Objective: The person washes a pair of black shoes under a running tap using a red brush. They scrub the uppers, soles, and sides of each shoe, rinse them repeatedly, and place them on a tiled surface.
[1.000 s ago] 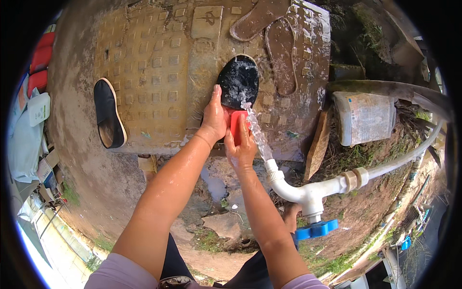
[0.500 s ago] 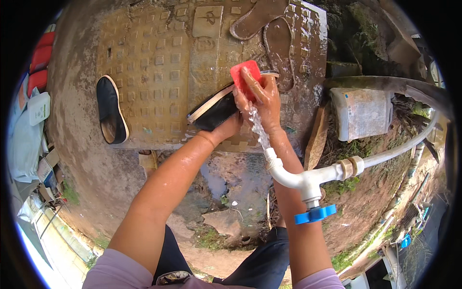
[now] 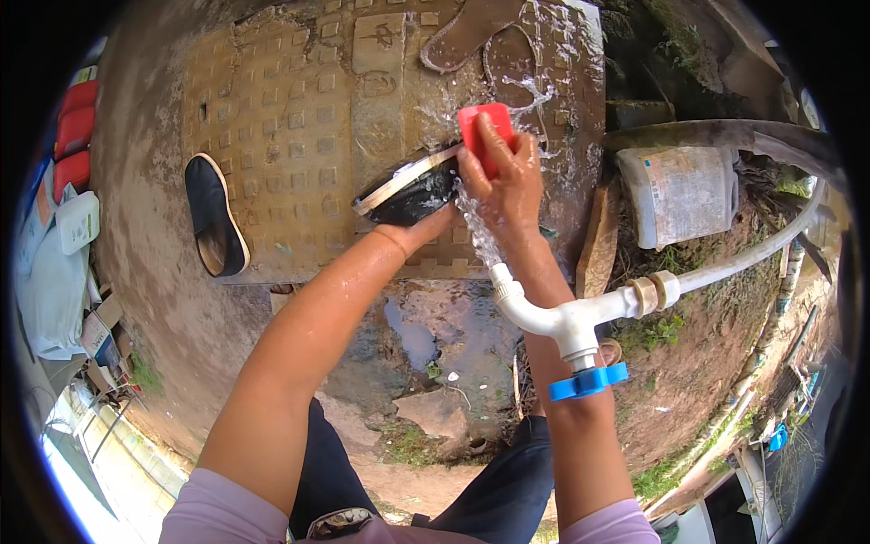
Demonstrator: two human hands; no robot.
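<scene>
A wet black slip-on shoe (image 3: 410, 198) with a pale sole edge lies tilted on its side. From its near side my left hand (image 3: 430, 227) grips it, the fingers mostly hidden behind it. My right hand (image 3: 513, 181) is closed on a red scrubbing brush (image 3: 471, 120) at the toe end; its bristles are hidden. Water pours from a white tap (image 3: 535, 313) with a blue handle, past my right hand and onto the shoe, with splashes flying beyond. The matching black shoe (image 3: 210, 204) rests apart at the left.
Beneath the shoes is a wet, studded slab (image 3: 299, 181). Two brown insoles (image 3: 467, 36) lie at its far side. On the right are a dirty white plastic jug (image 3: 680, 199), a wooden plank (image 3: 598, 240) and the tap's hose (image 3: 770, 254). Red containers (image 3: 77, 127) stand far left.
The brush and my right hand have shifted slightly to the right, clear of much of the sole. Water now splashes more widely. My left hand still holds the shoe.
</scene>
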